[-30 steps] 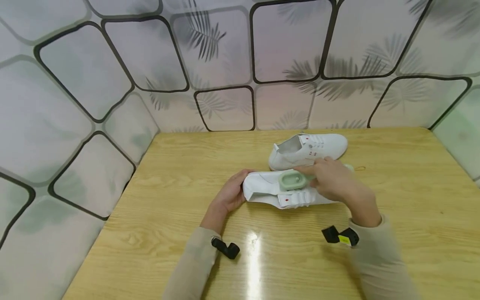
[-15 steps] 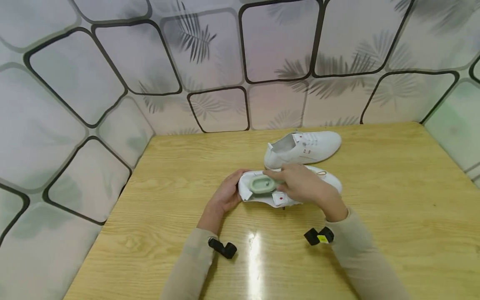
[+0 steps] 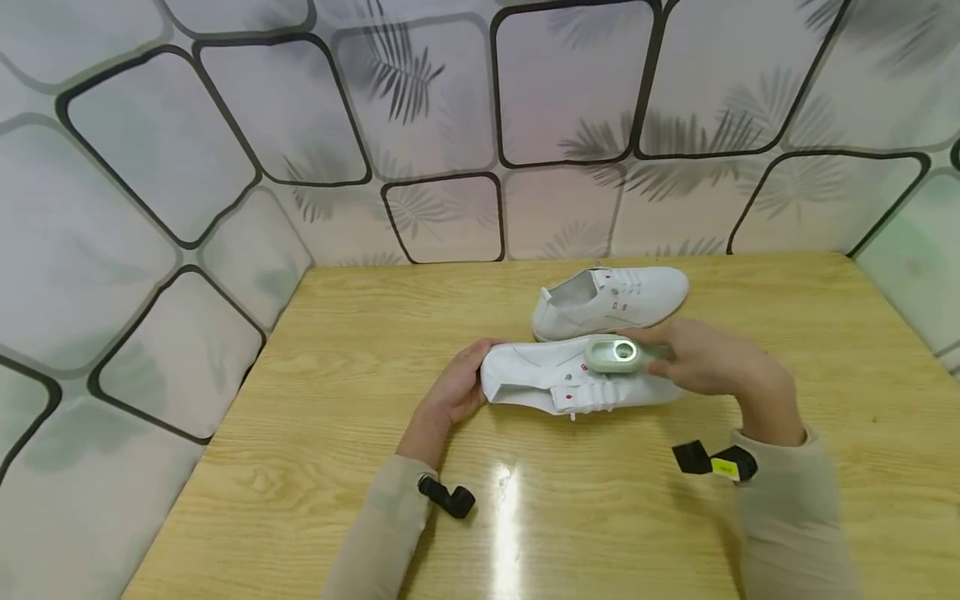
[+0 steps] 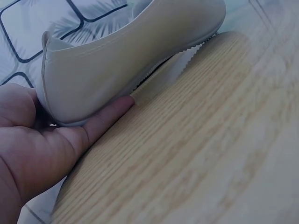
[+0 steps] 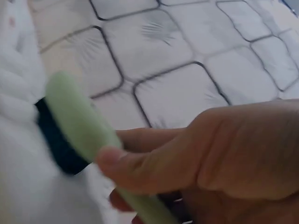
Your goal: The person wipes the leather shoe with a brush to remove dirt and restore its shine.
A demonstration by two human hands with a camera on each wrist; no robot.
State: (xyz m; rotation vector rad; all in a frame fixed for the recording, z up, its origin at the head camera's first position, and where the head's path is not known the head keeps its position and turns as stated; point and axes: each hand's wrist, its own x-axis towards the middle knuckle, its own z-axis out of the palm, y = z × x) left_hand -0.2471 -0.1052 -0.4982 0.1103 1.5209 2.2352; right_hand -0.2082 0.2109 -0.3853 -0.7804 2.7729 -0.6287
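Observation:
A white lace-up shoe (image 3: pixel 525 367) lies across the table, heel to the left. My left hand (image 3: pixel 457 387) holds it by the heel; in the left wrist view one finger (image 4: pixel 110 116) runs under the sole, which is partly off the wood. My right hand (image 3: pixel 708 358) grips the handle of a pale green brush (image 3: pixel 611 354), thumb pressed along it. Dark bristles (image 5: pixel 58 140) meet the white upper in the right wrist view. The brush head lies over the shoe's far side, beside the laces. The fingers behind the handle are partly hidden.
A second white shoe (image 3: pixel 652 292) stands just behind the first, toe to the right. The wooden table (image 3: pixel 360 333) ends at a patterned wall covering (image 3: pixel 570 208) at the back and left.
The brush in my right hand slid left toward the heel, then back right toward the toe. My left hand keeps holding the heel, and the rear shoe stays put.

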